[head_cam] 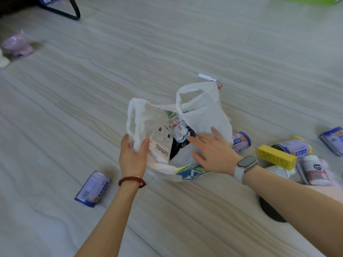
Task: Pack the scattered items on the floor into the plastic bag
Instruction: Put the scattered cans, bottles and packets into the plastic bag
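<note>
Pale, wood-grained floor (pixel 167 43) with long wavy streaks fills the scene. At its middle sits a thin, crinkled white plastic bag (pixel 206 112) with blue-green print, its mouth gaping and two loop handles standing up. Inside lie a flat white carton with a barcode (pixel 160 143), a small blue soft toy (pixel 179 134) and something dark. The left hand (pixel 132 154) pinches the near-left handle; the right hand (pixel 213 151), fingers spread and straight, rests flat on the bag's right rim. Near left lies a cylindrical purple-blue tin (pixel 92 189) on its side. To the right cluster similar tins (pixel 241 141), a long yellow cardboard box (pixel 276 156) and a white plastic jar (pixel 315 170).
</note>
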Demonstrator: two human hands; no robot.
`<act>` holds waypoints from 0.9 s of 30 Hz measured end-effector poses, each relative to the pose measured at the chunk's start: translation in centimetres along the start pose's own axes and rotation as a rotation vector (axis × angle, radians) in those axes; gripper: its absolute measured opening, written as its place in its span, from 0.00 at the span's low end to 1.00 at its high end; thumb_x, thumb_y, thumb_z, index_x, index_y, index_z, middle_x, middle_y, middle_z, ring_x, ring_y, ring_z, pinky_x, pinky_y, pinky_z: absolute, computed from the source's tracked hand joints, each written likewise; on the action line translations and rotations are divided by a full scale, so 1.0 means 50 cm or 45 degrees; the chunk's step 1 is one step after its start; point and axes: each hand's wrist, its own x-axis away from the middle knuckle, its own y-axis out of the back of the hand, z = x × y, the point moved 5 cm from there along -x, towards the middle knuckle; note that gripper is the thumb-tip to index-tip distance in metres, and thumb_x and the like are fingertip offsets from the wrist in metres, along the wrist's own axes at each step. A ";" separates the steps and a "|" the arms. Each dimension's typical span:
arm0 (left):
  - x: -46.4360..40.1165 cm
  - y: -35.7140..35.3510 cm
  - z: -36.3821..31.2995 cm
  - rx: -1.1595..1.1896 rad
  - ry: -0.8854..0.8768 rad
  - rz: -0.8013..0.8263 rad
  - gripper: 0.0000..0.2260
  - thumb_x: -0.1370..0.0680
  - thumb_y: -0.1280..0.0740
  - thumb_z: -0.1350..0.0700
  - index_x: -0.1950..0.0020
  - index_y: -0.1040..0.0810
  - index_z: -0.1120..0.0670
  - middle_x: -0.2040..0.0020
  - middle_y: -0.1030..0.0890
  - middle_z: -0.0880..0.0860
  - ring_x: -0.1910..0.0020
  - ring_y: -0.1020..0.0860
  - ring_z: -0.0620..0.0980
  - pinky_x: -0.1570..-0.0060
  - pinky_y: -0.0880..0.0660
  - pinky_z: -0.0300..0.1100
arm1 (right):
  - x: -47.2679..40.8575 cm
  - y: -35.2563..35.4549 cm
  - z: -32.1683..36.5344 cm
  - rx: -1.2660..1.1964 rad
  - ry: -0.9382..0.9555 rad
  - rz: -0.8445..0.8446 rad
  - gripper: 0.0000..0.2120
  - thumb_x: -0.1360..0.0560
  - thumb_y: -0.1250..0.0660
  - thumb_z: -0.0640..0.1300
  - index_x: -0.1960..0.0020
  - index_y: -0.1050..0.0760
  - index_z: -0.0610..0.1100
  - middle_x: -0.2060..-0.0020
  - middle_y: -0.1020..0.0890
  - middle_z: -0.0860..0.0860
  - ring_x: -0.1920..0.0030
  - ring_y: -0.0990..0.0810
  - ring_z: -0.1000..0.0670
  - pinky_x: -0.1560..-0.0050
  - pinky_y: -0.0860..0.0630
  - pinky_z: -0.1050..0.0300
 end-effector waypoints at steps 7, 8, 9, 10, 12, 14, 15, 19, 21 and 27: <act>0.016 0.032 -0.067 0.066 -0.248 -0.261 0.09 0.24 0.35 0.53 0.57 0.22 0.58 0.68 0.27 0.50 0.68 0.30 0.46 0.63 0.30 0.39 | 0.051 0.044 -0.022 0.152 0.247 -0.549 0.25 0.20 0.56 0.52 0.61 0.24 0.44 0.69 0.23 0.49 0.63 0.27 0.47 0.57 0.36 0.57; 0.018 0.034 -0.077 0.033 -0.267 -0.273 0.10 0.24 0.36 0.52 0.53 0.21 0.58 0.65 0.24 0.51 0.65 0.27 0.47 0.60 0.28 0.42 | 0.061 0.065 -0.019 0.115 0.259 -0.617 0.25 0.20 0.56 0.51 0.59 0.23 0.44 0.68 0.24 0.48 0.62 0.30 0.48 0.59 0.37 0.57; 0.019 0.033 -0.084 -0.075 -0.276 -0.285 0.11 0.24 0.36 0.51 0.49 0.21 0.58 0.59 0.22 0.53 0.59 0.25 0.50 0.55 0.28 0.45 | 0.067 0.076 -0.016 0.101 0.268 -0.653 0.24 0.20 0.56 0.51 0.57 0.23 0.44 0.67 0.23 0.48 0.61 0.32 0.49 0.58 0.37 0.57; 0.020 0.030 -0.085 -0.240 -0.273 -0.293 0.14 0.24 0.37 0.49 0.44 0.23 0.57 0.50 0.22 0.56 0.51 0.26 0.54 0.49 0.29 0.48 | 0.073 0.080 -0.017 0.094 0.275 -0.667 0.22 0.20 0.54 0.52 0.54 0.23 0.45 0.65 0.23 0.48 0.59 0.33 0.49 0.56 0.37 0.58; 0.033 0.019 -0.090 -0.533 -0.308 -0.288 0.25 0.26 0.39 0.43 0.34 0.31 0.56 0.35 0.29 0.59 0.36 0.34 0.59 0.40 0.36 0.56 | 0.088 0.079 -0.026 0.062 0.263 -0.625 0.19 0.21 0.52 0.54 0.47 0.25 0.46 0.59 0.21 0.47 0.54 0.31 0.49 0.49 0.35 0.57; 0.063 0.007 -0.113 -0.630 -0.504 -0.356 0.30 0.28 0.41 0.41 0.31 0.36 0.57 0.31 0.34 0.61 0.31 0.39 0.62 0.38 0.40 0.61 | 0.105 0.076 -0.048 0.023 0.206 -0.609 0.19 0.22 0.51 0.55 0.41 0.30 0.47 0.51 0.21 0.45 0.47 0.29 0.48 0.43 0.35 0.53; 0.080 -0.007 -0.129 -0.648 -0.644 -0.383 0.29 0.28 0.41 0.42 0.32 0.36 0.56 0.31 0.33 0.62 0.31 0.39 0.62 0.38 0.40 0.62 | 0.114 0.079 -0.061 -0.004 0.154 -0.610 0.18 0.22 0.51 0.54 0.39 0.31 0.47 0.47 0.22 0.45 0.45 0.29 0.47 0.42 0.34 0.51; 0.141 -0.112 -0.191 -0.649 -1.040 -0.228 0.22 0.28 0.39 0.46 0.37 0.32 0.53 0.34 0.29 0.59 0.33 0.40 0.55 0.41 0.38 0.59 | 0.163 0.098 -0.146 -0.160 -0.104 -0.640 0.19 0.25 0.47 0.50 0.38 0.30 0.43 0.44 0.24 0.42 0.44 0.26 0.42 0.44 0.27 0.47; 0.178 -0.181 -0.213 -0.645 -1.172 -0.068 0.20 0.27 0.40 0.46 0.39 0.30 0.53 0.35 0.27 0.58 0.34 0.38 0.54 0.41 0.38 0.56 | 0.198 0.094 -0.206 -0.228 -0.268 -0.646 0.21 0.26 0.47 0.49 0.39 0.29 0.41 0.44 0.25 0.40 0.43 0.26 0.40 0.43 0.27 0.45; 0.352 -0.385 -0.191 -0.513 -1.551 0.602 0.17 0.29 0.40 0.50 0.44 0.27 0.55 0.48 0.21 0.56 0.48 0.23 0.53 0.54 0.23 0.45 | 0.384 -0.021 -0.378 -0.414 -0.939 -0.598 0.14 0.24 0.39 0.40 0.40 0.29 0.37 0.43 0.27 0.37 0.42 0.29 0.37 0.40 0.32 0.45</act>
